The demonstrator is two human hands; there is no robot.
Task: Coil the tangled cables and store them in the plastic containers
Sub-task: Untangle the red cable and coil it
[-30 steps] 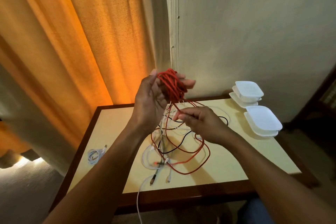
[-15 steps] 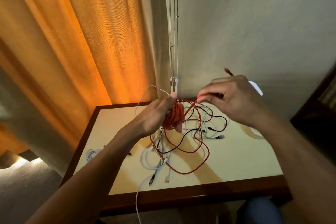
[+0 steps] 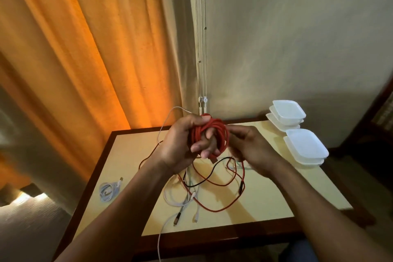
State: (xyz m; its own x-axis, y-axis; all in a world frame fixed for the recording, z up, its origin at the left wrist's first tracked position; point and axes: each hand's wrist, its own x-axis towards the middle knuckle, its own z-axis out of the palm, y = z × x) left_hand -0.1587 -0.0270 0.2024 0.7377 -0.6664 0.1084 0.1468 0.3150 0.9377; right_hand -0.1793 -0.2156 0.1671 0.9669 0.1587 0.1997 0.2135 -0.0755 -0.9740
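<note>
Gripped in the left hand (image 3: 182, 144) is the red cable coil (image 3: 213, 134), with the fingers curled through its loops. The coil is held in the air above the middle of the table (image 3: 131, 155). The right hand (image 3: 253, 151) is set just beside the coil on its right side, fingers bent toward the loops. Motion blur is noted there, and it cannot be told whether a strand is pinched.

From the coil a loose red strand (image 3: 223, 209) is seen hanging down to the table, where it lies in wide loops toward the near edge. It is entangled with a black cable (image 3: 204, 183) and several white cables (image 3: 176, 198). One white cable (image 3: 159, 240) is draped over the near edge. Another white strand (image 3: 168, 117) is lifted in an arc behind the left hand.

A small coiled white cable (image 3: 108, 191) is recorded near the left edge, well apart from the tangle.

Two stacks of white plastic containers are noted. One stack (image 3: 287, 116) is at the far right corner, and the other stack (image 3: 304, 147) is just nearer along the right edge.

An orange curtain (image 3: 85, 49) and a pale wall (image 3: 297, 38) are observed behind the table.
</note>
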